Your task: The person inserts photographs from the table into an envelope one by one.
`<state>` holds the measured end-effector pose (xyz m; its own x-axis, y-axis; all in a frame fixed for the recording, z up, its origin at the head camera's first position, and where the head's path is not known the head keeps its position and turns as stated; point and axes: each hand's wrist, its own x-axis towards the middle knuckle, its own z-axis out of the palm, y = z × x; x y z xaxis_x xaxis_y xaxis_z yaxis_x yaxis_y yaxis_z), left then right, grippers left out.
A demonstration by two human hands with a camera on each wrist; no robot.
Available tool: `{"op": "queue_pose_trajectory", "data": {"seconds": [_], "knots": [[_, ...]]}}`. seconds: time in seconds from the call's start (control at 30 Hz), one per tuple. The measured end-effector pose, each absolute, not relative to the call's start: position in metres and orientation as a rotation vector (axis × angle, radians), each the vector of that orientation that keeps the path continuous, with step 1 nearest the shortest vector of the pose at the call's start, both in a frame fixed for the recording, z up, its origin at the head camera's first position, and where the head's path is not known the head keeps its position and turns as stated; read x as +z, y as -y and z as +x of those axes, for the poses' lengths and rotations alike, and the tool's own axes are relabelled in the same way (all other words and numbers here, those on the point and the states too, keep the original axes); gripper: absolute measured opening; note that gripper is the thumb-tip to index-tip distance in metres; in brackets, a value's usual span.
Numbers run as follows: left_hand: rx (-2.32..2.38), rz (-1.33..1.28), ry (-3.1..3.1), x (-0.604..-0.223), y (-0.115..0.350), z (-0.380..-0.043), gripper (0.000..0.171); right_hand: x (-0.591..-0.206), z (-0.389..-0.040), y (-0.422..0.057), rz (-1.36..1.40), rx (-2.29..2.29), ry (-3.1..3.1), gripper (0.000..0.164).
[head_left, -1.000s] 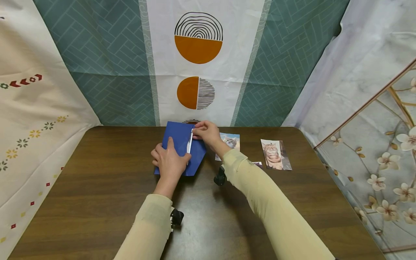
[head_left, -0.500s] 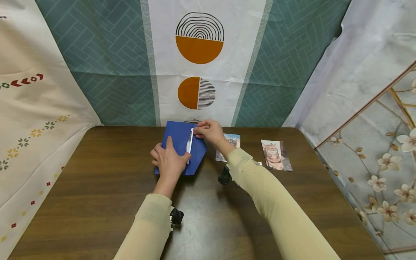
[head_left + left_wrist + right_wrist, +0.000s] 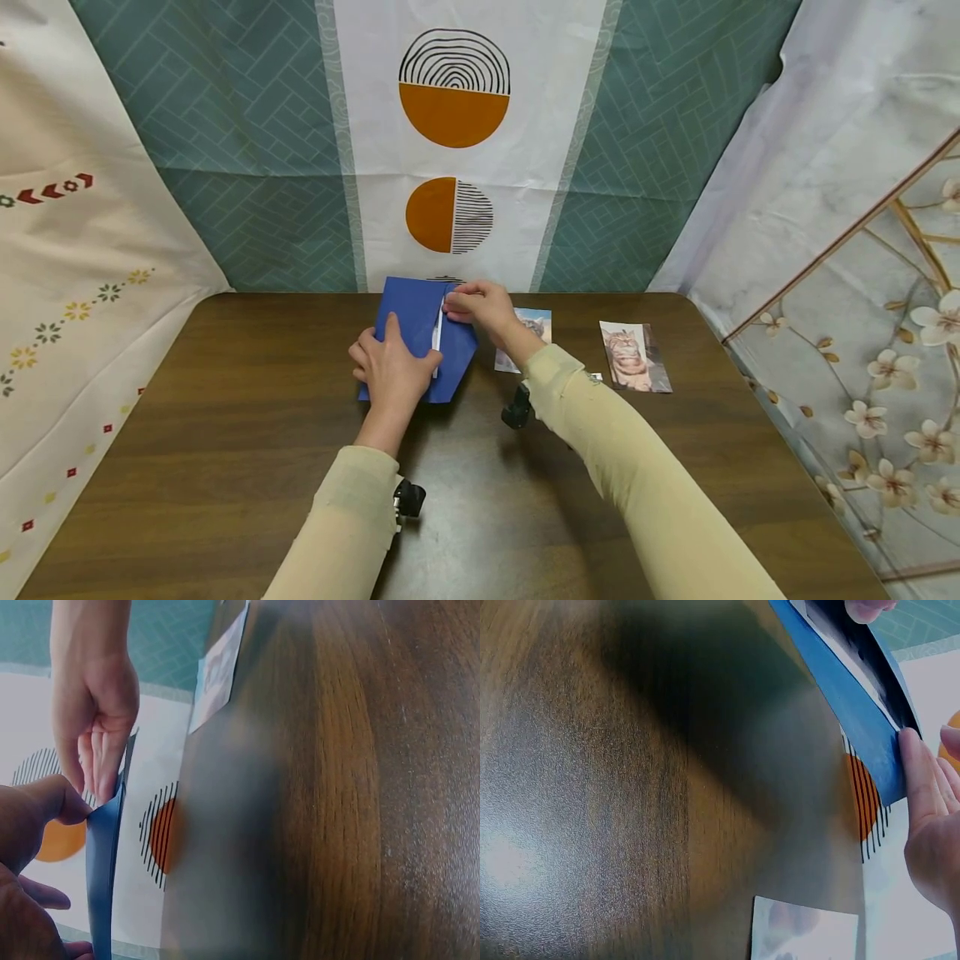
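Currently, left hand [image 3: 392, 367] grips blue envelope [image 3: 408, 302]; right hand [image 3: 482, 308], straight-fingered, touches it at one o'clock.

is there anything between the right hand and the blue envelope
Nothing visible: the right hand touches the blue envelope at its opening, where a white strip shows. The orange cat photo lies well apart, farther right on the table.
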<state>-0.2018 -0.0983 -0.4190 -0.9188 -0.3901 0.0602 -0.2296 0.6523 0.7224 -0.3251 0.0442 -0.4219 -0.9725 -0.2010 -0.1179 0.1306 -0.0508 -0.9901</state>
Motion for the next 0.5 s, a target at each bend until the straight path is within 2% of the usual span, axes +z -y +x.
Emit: {"op": "queue_pose_trajectory", "data": {"seconds": [0.27,0.5], "knots": [[-1.107,0.518,2.668,-0.422,0.099,-0.203,0.098,-0.421,-0.328,-0.057,-0.094,-2.139,-1.971,0.024],[-1.090,0.509,2.668,-0.423,0.103,-0.204,0.099,-0.417,-0.336,-0.092,-0.161,-2.029,-2.071,0.040]]}}
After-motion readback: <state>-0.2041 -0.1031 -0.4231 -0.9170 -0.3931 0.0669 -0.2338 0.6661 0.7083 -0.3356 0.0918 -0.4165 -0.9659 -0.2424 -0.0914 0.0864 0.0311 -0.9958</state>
